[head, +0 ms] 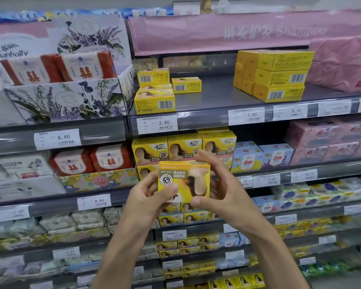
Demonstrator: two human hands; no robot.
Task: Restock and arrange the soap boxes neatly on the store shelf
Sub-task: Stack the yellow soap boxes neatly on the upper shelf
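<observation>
My left hand [146,197] grips the soap box [183,178] at its left edge, thumb on the front. My right hand [223,192] holds the right side, thumb at the lower corner. The box is held in the air, yellow, its print upside down. Just behind it stands a row of matching yellow boxes [184,147], with blue boxes [258,157] to their right and red-wrapped soaps [92,159] to their left. On the upper shelf [217,97] a small yellow pile [154,101] sits left and a taller stack [275,76] right.
</observation>
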